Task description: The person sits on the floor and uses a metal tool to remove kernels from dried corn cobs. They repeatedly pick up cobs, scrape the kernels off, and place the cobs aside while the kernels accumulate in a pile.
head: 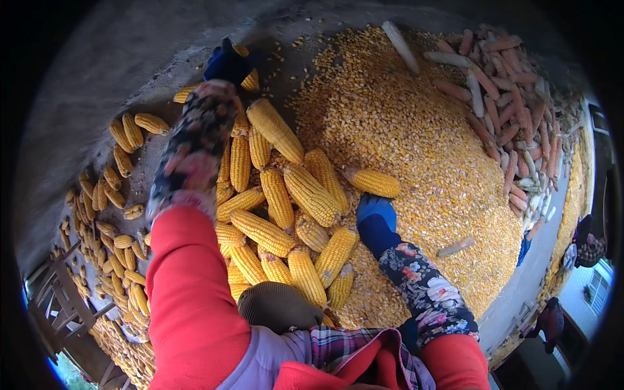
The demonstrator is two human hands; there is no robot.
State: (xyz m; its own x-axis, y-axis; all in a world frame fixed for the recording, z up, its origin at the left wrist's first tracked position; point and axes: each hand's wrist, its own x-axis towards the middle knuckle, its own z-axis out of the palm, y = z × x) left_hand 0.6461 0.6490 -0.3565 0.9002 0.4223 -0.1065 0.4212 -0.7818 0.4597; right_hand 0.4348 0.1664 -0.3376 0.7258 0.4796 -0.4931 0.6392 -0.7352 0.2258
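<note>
My left hand [229, 63], in a dark blue glove, reaches far forward near the wall and touches ears of yellow corn [250, 81]. Its fingers are partly hidden, so its hold is unclear. In a blue glove too, my right hand [376, 217] grips a single ear of corn [374, 183], the fingers tucked beneath it. That ear is above a broad heap of loose corn kernels [419, 131]. Between my arms lies a pile of unshelled ears [278, 200], close to my dark ribbed-cloth knee [280, 304].
Bare reddish and white corncobs [516, 97] are piled at the far right. One pale cob [400, 47] rests atop the kernels. More ears [117, 258] spread along the left beside a wooden frame [63, 297]. A person [548, 324] is at the lower right.
</note>
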